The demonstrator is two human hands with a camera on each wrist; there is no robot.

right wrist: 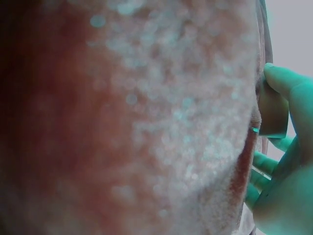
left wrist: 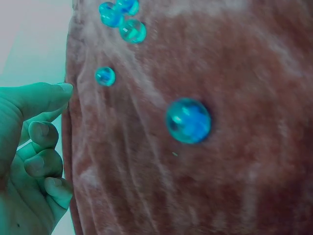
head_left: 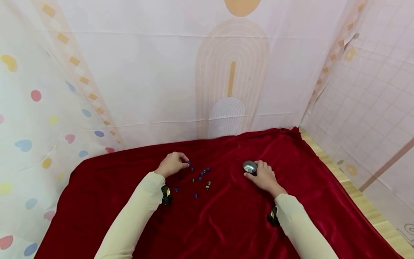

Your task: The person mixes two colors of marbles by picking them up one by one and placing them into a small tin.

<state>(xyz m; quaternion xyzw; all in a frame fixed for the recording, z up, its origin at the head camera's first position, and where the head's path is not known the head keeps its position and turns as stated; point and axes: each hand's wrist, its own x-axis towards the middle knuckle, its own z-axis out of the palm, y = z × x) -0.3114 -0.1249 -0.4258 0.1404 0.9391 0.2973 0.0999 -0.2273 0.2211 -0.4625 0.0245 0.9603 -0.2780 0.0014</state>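
Observation:
My left hand (head_left: 173,163) is at the far left of the scattered glass marbles. Thumb and index finger meet around a blue marble (head_left: 189,162) in the head view; in the left wrist view the left hand (left wrist: 34,147) hides it. My right hand (head_left: 264,176) holds a small round metal bowl (head_left: 247,164) by its side, thumb in front and fingers behind. A few marbles (head_left: 253,171) show inside the bowl. In the right wrist view, the bowl's wall (right wrist: 273,110) shows between thumb and fingers.
Several blue and greenish marbles lie loose between the hands, among them a blue marble (head_left: 196,195) nearest the body and a greenish marble (head_left: 207,187). Wrinkled red velvet cloth (head_left: 226,216) covers the table. A wooden edge (head_left: 355,194) shows at right; patterned curtains (head_left: 145,79) hang behind.

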